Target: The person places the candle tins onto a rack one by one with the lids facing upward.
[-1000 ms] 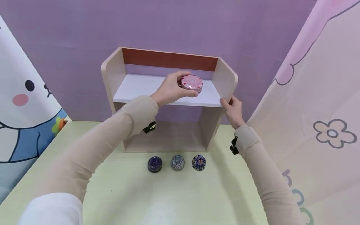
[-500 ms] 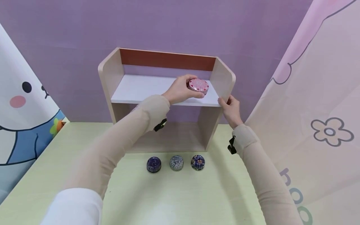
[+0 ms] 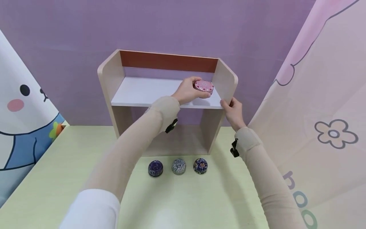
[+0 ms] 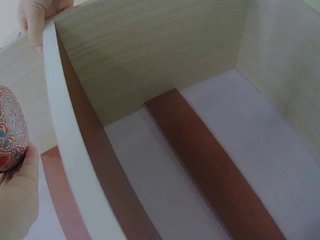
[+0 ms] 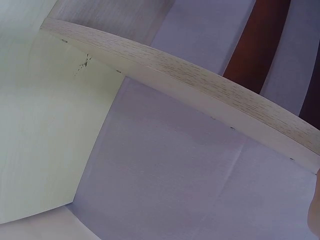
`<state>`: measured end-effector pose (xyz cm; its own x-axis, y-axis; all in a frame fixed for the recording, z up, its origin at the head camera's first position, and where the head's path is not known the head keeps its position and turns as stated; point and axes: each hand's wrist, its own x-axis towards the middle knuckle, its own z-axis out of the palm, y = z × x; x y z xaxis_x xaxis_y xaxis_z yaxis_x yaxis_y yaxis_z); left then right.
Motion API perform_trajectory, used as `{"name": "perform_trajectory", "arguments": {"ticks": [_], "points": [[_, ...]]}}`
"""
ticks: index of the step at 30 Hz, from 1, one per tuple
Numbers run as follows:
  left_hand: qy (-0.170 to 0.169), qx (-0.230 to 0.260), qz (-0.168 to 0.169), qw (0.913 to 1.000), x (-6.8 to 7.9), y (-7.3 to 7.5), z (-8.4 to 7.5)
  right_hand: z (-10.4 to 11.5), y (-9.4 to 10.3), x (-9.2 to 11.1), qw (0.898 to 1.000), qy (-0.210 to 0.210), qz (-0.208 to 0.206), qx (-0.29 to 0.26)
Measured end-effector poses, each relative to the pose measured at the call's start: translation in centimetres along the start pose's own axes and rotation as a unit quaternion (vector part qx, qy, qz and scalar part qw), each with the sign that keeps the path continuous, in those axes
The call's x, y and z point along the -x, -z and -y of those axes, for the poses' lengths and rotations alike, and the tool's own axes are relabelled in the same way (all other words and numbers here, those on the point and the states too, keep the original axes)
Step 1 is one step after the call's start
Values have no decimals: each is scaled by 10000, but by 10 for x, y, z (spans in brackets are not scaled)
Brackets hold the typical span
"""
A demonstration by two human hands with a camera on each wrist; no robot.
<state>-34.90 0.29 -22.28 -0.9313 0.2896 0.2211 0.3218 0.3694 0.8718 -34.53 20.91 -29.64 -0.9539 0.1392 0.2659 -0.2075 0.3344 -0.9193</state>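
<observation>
1. A pale green table (image 3: 65, 168) runs up to a purple wall (image 3: 171, 25) beyond both hands' fingers.
2. The pink tin (image 3: 204, 86) sits in the left hand (image 3: 190, 91), its round patterned top facing up, just right of the palm. In the left wrist view its side shows red, white and teal patterning.
3. The left hand's fingers are curved and parted by the tin's width: the thumb lies along the near side, the other fingers round the far side, gripping it.
4. Directly under those fingers is the white board (image 3: 140, 90) of a small shelf (image 3: 110, 76). A shadow falls on it below the thumb; whether the tin touches the board I cannot tell.
5. Just right of the tin stands the shelf's side panel (image 3: 226, 78). The right hand (image 3: 233, 113) pinches its front edge, thumb by the board's corner, fingers bent round the outside, only the panel's thickness between.
6. Below the left fingers, nearer the person, three tins stand in a row on the table, apart from one another: a dark purple tin (image 3: 155, 168), a grey tin (image 3: 178, 166) and a blue tin (image 3: 200, 166) with coloured patterning.
7. Well left of the fingers hangs a cartoon animal print (image 3: 25, 108); well right, a pale curtain (image 3: 308, 95) bears a flower outline (image 3: 335, 133).
</observation>
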Motion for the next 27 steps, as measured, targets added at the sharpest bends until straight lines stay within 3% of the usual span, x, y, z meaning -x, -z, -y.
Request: {"name": "perform_trajectory", "arguments": {"ticks": [10, 27], "points": [[142, 171, 74, 9997, -7, -17, 3, -1, 1, 3, 10000, 30, 54, -33], [302, -140, 22, 9994, -14, -29, 10, -1, 1, 7, 9996, 141, -122, 229]]}}
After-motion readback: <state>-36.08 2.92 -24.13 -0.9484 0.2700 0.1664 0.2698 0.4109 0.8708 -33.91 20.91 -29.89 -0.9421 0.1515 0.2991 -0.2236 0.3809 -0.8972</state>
